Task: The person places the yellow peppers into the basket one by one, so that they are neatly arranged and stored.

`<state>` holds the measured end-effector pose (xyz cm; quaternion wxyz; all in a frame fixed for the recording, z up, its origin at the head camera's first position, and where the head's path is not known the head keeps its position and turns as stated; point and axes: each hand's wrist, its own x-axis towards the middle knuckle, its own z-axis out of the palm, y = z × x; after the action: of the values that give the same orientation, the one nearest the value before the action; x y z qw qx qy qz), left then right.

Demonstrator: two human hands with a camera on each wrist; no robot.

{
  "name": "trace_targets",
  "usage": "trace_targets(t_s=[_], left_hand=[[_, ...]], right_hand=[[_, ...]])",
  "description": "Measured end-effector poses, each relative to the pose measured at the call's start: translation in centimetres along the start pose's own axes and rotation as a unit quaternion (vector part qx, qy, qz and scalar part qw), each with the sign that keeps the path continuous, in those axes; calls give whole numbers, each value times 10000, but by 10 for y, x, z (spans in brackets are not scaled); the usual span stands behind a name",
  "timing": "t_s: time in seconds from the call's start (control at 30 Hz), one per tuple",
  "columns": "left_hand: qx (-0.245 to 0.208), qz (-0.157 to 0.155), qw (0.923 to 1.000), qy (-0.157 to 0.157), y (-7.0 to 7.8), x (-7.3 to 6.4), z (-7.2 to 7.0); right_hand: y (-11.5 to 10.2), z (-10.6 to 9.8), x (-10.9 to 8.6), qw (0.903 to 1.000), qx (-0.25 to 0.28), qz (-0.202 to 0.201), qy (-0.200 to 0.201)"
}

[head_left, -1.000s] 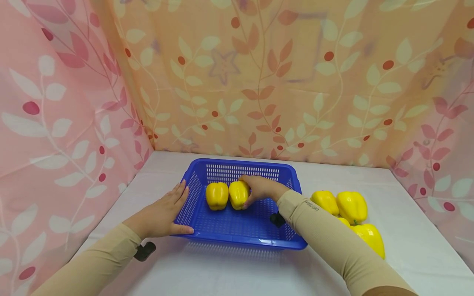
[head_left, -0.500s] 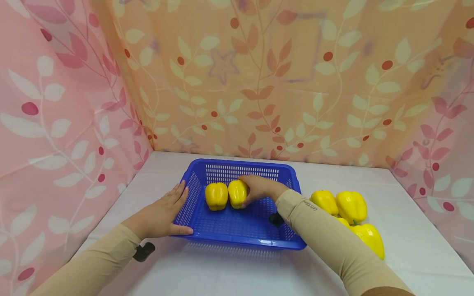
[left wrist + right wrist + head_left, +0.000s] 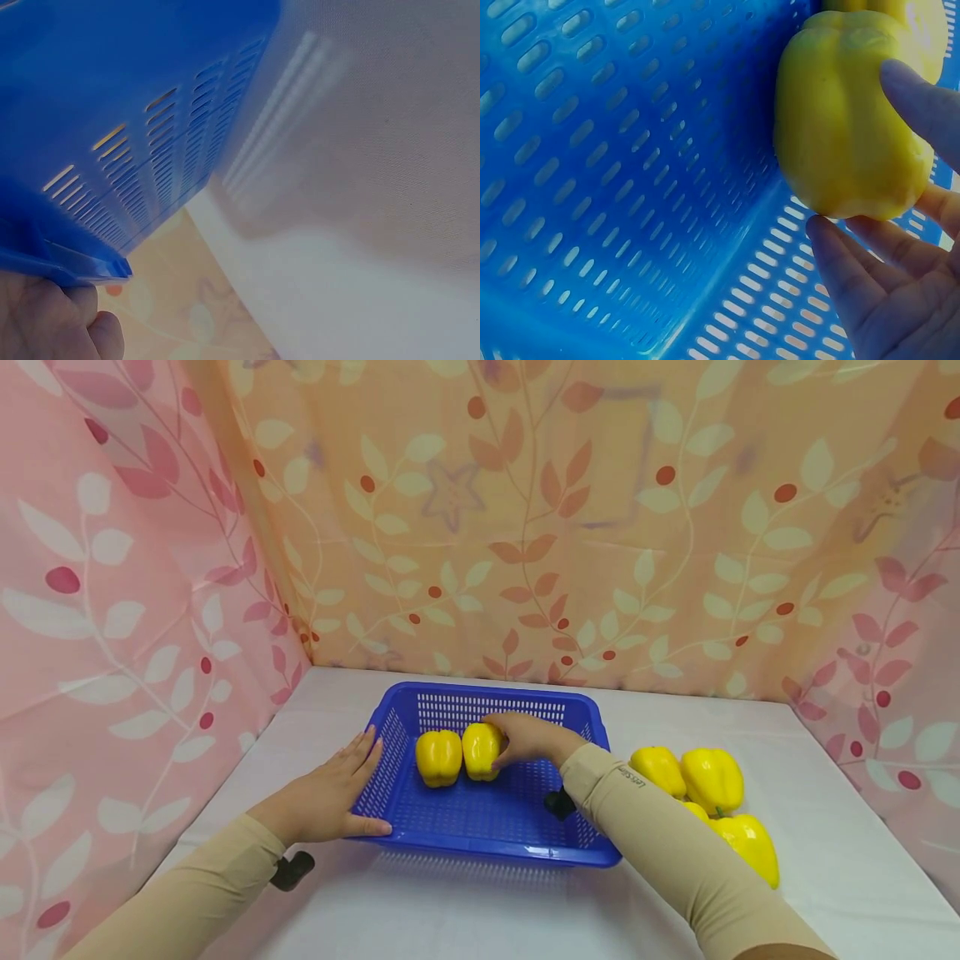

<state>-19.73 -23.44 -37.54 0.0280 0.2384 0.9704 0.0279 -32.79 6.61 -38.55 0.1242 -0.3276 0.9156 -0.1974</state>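
A blue plastic basket (image 3: 495,839) with slotted walls stands on the table, holding two yellow bell peppers. My left hand (image 3: 330,793) rests on its left rim, thumb along the front corner; part of this hand (image 3: 56,322) shows under the rim in the left wrist view. Inside the basket, my right hand (image 3: 532,739) holds the right-hand yellow bell pepper (image 3: 481,752) between thumb and fingers. The right wrist view shows the thumb against one side of this bell pepper (image 3: 844,120) and fingertips at its end. The other yellow bell pepper (image 3: 438,758) sits just left of it.
Several more yellow bell peppers (image 3: 712,779) lie on the white-covered table (image 3: 840,827) right of the basket, partly behind the right sleeve (image 3: 660,843). Floral curtains (image 3: 525,527) enclose the back and sides.
The bell pepper in my right hand has shifted slightly toward the back of the basket, and the right thumb has moved up a little. My left hand stays on the rim.
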Motion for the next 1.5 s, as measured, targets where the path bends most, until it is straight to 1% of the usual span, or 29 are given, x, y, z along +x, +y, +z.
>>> trace_targets(t_s=[0.17, 0.27, 0.43, 0.6, 0.7, 0.87, 0.97, 1.07, 1.17, 1.33, 1.5], left_hand=[[-50, -1, 10000, -5, 1, 0, 0], [-16, 9, 10000, -19, 1, 0, 0], [0, 122, 9999, 77, 0, 1, 2], [-32, 139, 9998, 120, -1, 0, 2], [-4, 81, 9999, 92, -1, 0, 2], [-18, 48, 10000, 80, 0, -1, 0], [-43, 94, 9999, 100, 1, -1, 0], [-9, 114, 9999, 119, 2, -1, 0], [-17, 125, 9998, 140, 2, -1, 0], [-55, 88, 9999, 72, 3, 0, 0], [-11, 40, 10000, 3, 3, 0, -2]], right_hand=[[1, -3, -2, 10000, 1, 50, -48], [2, -7, -3, 9999, 25, 154, -50], [5, -15, -7, 9993, 178, 318, -70], [5, -24, -13, 9983, 576, 115, 4], [4, -30, -17, 9971, 755, 82, 35], [5, -41, -24, 9966, 822, 32, 70], [5, -47, -29, 9967, 805, -39, 98], [7, -54, -36, 9974, 676, -180, 176], [8, -62, -45, 9972, 670, -192, 256], [14, -75, -64, 9957, 875, 47, 313], [24, -87, -82, 9942, 991, 119, 398]])
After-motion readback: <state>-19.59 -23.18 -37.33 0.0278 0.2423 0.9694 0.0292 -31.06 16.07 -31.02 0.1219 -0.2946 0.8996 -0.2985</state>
